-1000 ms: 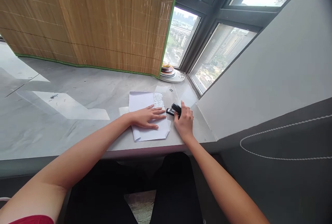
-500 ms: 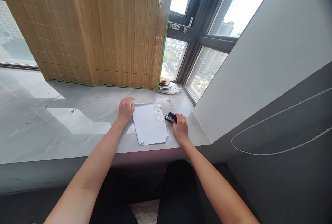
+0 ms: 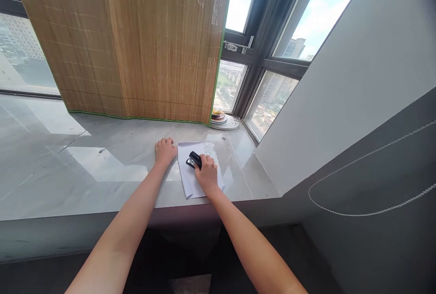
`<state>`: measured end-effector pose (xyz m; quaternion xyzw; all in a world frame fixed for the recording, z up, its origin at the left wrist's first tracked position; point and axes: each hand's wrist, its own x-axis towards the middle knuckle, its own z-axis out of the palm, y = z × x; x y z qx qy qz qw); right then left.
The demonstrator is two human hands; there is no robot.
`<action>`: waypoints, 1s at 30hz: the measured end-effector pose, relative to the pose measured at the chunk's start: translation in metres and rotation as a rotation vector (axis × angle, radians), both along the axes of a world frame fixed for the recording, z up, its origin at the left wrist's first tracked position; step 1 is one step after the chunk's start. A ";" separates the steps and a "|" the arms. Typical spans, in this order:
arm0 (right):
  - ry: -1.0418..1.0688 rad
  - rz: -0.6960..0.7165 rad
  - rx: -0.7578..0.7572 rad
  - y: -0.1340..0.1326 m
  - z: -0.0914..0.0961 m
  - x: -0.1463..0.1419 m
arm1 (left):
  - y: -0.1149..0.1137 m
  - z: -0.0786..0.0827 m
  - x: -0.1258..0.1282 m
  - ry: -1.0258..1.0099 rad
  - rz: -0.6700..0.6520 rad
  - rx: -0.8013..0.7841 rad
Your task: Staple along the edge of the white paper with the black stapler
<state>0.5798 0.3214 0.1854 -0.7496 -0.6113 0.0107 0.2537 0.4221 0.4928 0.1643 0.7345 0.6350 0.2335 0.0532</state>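
Note:
My right hand [image 3: 207, 174] is wrapped round a black stapler [image 3: 194, 159], whose nose points to the left. Beneath it a white sheet of paper [image 3: 189, 186] lies on the grey marble sill, its lower corners a little curled; whether the stapler touches it I cannot tell. Small dense markings [image 3: 210, 149] cover the paper's upper right part, partly behind my right hand. Just left of the paper, my left hand [image 3: 165, 151] rests on the sill by the paper's edge, holding nothing, its fingers slightly bent.
Two small dark strips [image 3: 224, 138] lie beyond the paper. Stacked plates [image 3: 225, 123] stand in the window corner. A bamboo blind [image 3: 146, 57] hangs down to the sill behind my hands. On the right are a white wall [image 3: 327, 103] and a looped bead cord [image 3: 354, 215].
My right hand has carried the stapler leftward from beside the paper to over it. My left hand stays by the paper's left edge. The view has tilted up slightly.

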 end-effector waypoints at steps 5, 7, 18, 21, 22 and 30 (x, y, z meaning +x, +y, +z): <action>-0.018 -0.106 0.029 -0.025 -0.009 0.061 | 0.000 0.000 0.000 0.014 0.005 0.006; -0.015 -0.168 0.052 -0.036 -0.012 0.085 | -0.002 0.000 0.001 0.018 0.008 0.006; 0.101 -0.171 0.297 -0.043 -0.001 0.128 | -0.005 -0.001 0.004 0.066 0.013 0.025; 0.135 -0.134 0.509 -0.016 0.010 0.161 | -0.005 -0.002 0.005 0.095 0.009 0.037; 0.118 -0.099 0.491 -0.003 0.010 0.170 | -0.005 -0.002 0.006 0.097 0.010 0.031; -0.250 0.146 -0.147 0.078 -0.020 0.189 | -0.002 -0.004 0.005 0.102 0.023 0.025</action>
